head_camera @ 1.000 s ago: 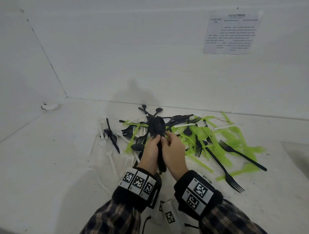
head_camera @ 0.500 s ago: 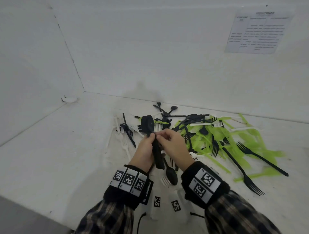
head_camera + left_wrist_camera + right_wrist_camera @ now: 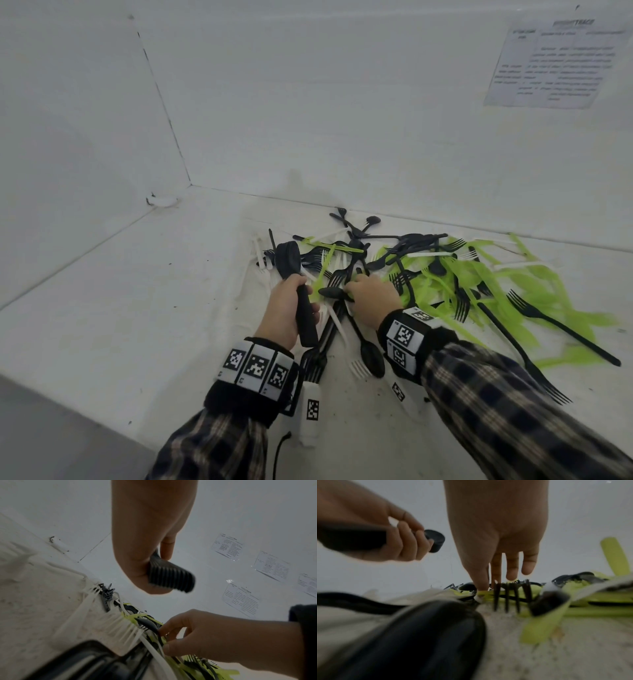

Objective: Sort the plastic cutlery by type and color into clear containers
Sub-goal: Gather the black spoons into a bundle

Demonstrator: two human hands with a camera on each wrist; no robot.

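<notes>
A mixed heap of black, lime-green and white plastic cutlery [image 3: 428,274] lies on the white table [image 3: 137,308]. My left hand [image 3: 286,298] grips a stack of nested black spoons [image 3: 289,260] by the handles, bowls pointing away; the left wrist view shows the stacked spoons [image 3: 169,577] above the table. My right hand [image 3: 359,291] reaches into the near edge of the heap, thumb and forefinger pinching a single black spoon [image 3: 334,293], seen in the left wrist view as a black spoon [image 3: 147,624]. No clear containers are in view.
White walls close the table at the back and left. A printed sheet [image 3: 555,65] hangs on the back wall. Loose white forks [image 3: 263,253] lie left of the heap, long black forks [image 3: 561,325] to the right, and another black spoon [image 3: 371,354] under my right wrist.
My right hand has let go of the spoon stack and moved right, down onto the heap, taking a single black spoon. The left hand keeps the stack.
</notes>
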